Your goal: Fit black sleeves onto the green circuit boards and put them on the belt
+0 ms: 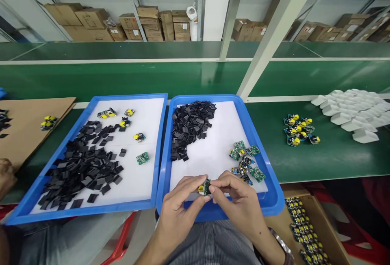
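Observation:
A small green circuit board (pixel 206 187) with a yellow part on it is held on edge over the near side of the right-hand blue tray (pixel 272 184). My left hand (pixel 181 208) pinches it from the left between thumb and fingers. My right hand (pixel 239 202) is closed at its right edge, thumb and forefinger against the board; whether a black piece is between them is hidden. Several circuit boards (pixel 257 173) lie in a loose heap beyond my right hand. Flat black rectangular pieces (pixel 193 125) are piled at the tray's far left.
Left stands another blue tray (pixel 154 147) with black pieces (pixel 88 167) and scattered boards. A co-worker's hand (pixel 5 177) rests near cardboard (pixel 30 135). Boards (pixel 298 129) and white blocks (pixel 356 108) lie right. A carton (pixel 326 224) of boards stands below; a metal post (pixel 274 25) rises behind.

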### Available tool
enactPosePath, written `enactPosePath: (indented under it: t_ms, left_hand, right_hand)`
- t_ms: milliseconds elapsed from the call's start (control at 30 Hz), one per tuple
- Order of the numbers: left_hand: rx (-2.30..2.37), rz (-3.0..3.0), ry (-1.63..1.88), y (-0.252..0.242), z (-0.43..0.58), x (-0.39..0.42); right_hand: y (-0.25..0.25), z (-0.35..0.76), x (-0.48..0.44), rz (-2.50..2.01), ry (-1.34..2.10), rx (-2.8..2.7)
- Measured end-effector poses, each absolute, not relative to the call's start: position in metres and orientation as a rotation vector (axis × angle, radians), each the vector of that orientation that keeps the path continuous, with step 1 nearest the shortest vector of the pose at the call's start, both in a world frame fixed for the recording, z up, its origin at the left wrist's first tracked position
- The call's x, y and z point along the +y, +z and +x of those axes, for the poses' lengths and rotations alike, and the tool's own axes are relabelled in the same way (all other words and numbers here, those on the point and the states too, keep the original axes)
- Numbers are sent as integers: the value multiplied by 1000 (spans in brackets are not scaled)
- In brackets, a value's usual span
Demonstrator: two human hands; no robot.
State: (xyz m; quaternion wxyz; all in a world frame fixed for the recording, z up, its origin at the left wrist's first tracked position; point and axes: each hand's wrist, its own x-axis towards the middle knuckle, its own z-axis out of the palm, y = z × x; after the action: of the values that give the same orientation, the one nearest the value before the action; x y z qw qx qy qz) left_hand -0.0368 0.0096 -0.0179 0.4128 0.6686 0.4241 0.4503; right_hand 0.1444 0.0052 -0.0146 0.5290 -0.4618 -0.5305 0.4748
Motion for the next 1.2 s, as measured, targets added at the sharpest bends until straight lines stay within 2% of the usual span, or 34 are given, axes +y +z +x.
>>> enactPosePath:
  t_ms: [300, 567, 800, 967, 1200]
  left_hand:
    - [996, 1818, 1225, -22, -37, 9]
    - [1059, 1895, 1261, -20, -35, 7]
    - [1006, 1969, 1218, -22, -35, 7]
    - [989, 1980, 1114, -23, -42, 11]
    - [1077, 1772, 1037, -19, -46, 8]
  right_hand:
    - [-5, 154, 11, -1176, 1197, -1458]
    - [4, 157, 22, -1145, 1085, -1693]
    - [0, 167, 33, -1088, 1314, -1647]
    - [-9, 163, 26, -1088, 1566, -1266]
    - [-5, 157, 17, -1088, 1358, -1366]
